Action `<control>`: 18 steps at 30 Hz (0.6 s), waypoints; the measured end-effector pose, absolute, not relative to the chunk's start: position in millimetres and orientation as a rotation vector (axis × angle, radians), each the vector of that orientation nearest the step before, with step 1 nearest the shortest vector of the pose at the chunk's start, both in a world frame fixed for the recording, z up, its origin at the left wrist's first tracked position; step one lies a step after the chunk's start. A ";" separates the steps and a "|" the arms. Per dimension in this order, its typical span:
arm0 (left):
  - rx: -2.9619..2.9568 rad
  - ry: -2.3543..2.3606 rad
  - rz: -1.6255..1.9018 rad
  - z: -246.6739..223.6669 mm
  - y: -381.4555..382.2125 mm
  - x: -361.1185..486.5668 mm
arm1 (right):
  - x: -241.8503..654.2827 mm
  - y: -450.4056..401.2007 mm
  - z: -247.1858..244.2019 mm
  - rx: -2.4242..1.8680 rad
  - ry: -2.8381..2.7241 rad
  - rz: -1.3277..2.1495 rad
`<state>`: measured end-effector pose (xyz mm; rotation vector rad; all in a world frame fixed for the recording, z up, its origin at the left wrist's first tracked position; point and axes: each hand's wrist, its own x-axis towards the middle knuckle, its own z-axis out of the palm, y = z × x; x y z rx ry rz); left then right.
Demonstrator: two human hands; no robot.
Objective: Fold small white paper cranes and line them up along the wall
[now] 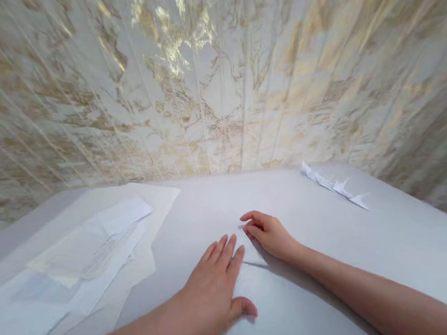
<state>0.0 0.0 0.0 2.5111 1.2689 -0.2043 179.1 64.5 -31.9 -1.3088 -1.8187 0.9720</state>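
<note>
On the counter (218,199), a folded paper (255,254) lies near the middle, between the two hands. The left hand (217,283) rests to its left, fingertips at its edge; the right hand (267,231) is at its far side. To the left, well apart, a large sheet (162,194) lies beneath several overlapping papers (111,274). Toward the far right, a row of folded pieces (332,185) slants across the counter. Behind everything stands the backdrop (218,110).

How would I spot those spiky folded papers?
On the white table, look past the right hand to the far right. There, folded papers lie in a slanting row, spiky and compact, unlike the flat sheets spread at left.
</note>
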 end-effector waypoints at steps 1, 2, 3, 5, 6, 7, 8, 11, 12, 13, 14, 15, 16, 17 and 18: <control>2.504 1.269 -0.202 0.2 0.5 0.1 | 178.4 65.1 -31.7 -1.311 -1.818 0.969; 2.497 1.270 -0.200 0.5 0.9 0.2 | 177.7 65.6 -31.4 -1.314 -1.816 0.966; 2.492 1.270 -0.198 0.7 1.2 0.4 | 177.1 66.0 -31.1 -1.318 -1.814 0.962; 2.484 1.269 -0.195 1.3 1.7 1.0 | 176.5 66.4 -29.9 -1.324 -1.806 0.956; 2.481 1.271 -0.193 1.7 1.7 1.4 | 176.4 66.5 -29.1 -1.330 -1.800 0.950; 2.479 1.273 -0.191 2.0 1.6 1.8 | 176.6 66.5 -28.3 -1.340 -1.800 0.933; 2.477 1.280 -0.190 2.4 1.4 2.1 | 176.8 66.5 -27.4 -1.353 -1.808 0.903; 2.473 1.299 -0.202 3.6 0.2 2.6 | 177.9 65.9 -25.2 -1.394 -1.858 0.803; 2.472 1.305 -0.210 3.9 0.0 2.8 | 178.1 65.4 -24.5 -1.400 -1.874 0.795; 2.470 1.312 -0.216 4.1 -0.2 2.9 | 178.1 64.8 -23.8 -1.404 -1.887 0.803; 2.468 1.314 -0.221 4.1 -0.3 3.1 | 178.0 63.9 -22.8 -1.409 -1.897 0.819; 2.469 1.321 -0.220 3.9 -0.3 3.3 | 177.7 62.9 -21.6 -1.415 -1.909 0.835; 2.470 1.323 -0.215 3.5 -0.2 3.5 | 177.3 61.8 -20.2 -1.422 -1.920 0.846; 2.471 1.322 -0.207 3.0 0.0 3.6 | 176.7 60.6 -18.5 -1.431 -1.933 0.854; 2.472 1.321 -0.198 2.3 0.1 3.7 | 176.2 59.3 -16.8 -1.442 -1.944 0.856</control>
